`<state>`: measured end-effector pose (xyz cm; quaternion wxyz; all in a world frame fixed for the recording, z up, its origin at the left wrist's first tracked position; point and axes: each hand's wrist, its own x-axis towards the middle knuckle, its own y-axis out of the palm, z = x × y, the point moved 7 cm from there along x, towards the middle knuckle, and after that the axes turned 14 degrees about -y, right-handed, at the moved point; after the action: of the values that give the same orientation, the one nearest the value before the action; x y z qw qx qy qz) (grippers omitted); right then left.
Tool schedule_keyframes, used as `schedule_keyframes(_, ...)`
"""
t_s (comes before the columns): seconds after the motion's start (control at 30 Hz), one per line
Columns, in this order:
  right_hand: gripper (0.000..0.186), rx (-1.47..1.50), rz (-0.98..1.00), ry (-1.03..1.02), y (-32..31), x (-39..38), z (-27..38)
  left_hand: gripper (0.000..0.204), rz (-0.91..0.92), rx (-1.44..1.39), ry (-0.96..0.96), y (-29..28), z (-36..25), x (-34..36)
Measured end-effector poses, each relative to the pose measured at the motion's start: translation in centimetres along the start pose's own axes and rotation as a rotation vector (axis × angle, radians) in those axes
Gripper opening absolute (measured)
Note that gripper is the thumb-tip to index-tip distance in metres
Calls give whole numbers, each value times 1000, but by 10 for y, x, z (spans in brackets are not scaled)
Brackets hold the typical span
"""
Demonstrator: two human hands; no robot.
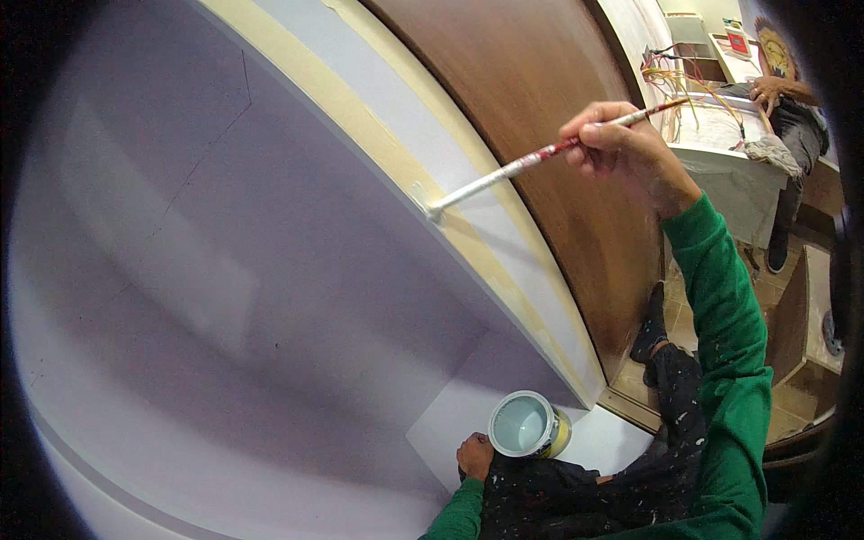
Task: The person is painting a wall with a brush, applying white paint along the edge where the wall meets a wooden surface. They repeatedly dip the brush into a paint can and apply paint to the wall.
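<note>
My right hand [625,153] is closed on the handle of a long, thin paintbrush [504,173], its handle flecked with white and red. The brush tip meets the yellowish masking tape [360,126] along the edge of a curved, pale panel, where a wet whitish dab shows. Low in view, my left hand [475,456] is curled closed right beside an open paint can [524,425]. What its fingers grip, if anything, is hidden. Pale bluish paint lies inside the can, which has a light rim and a yellow patch on its side.
A wide lilac-grey surface [297,270] fills the left. Beyond the tape stands a brown wooden panel [504,72]. At upper right, another person's hand [768,93] rests near a white cabinet [720,117] with loose coloured wires [670,76]. Tiled floor [774,288] shows below.
</note>
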<state>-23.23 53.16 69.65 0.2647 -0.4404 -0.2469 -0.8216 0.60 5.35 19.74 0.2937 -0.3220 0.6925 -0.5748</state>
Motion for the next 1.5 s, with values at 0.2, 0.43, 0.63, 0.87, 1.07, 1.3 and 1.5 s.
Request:
schedule_keyframes(0.2, 31, 56, -55, -59, 14, 20, 8, 27, 27, -32, 31, -2, -10, -5)
schedule_keyframes(0.43, 27, 52, -27, 48, -4, -1, -10, 27, 23, -27, 16, 2, -5, 0)
schedule_keyframes(0.63, 30, 107, -21, -40, 5, 17, 0, 28, 41, -36, 1, 4, -6, 0)
schedule_keyframes(0.87, 30, 99, -68, -54, 12, 25, 3, 27, -4, -14, 5, 3, -3, 2)
schedule_keyframes(1.07, 28, 83, -56, 44, 0, -2, -16, 26, -86, -70, 74, -5, -11, -7)
schedule_keyframes(1.3, 23, 38, -60, 143, -4, -32, -29, 26, -45, -44, 58, 2, -6, 0)
schedule_keyframes(1.5, 24, 8, -25, 146, -10, -37, -31, 28, 47, -35, 9, 6, -2, 1)
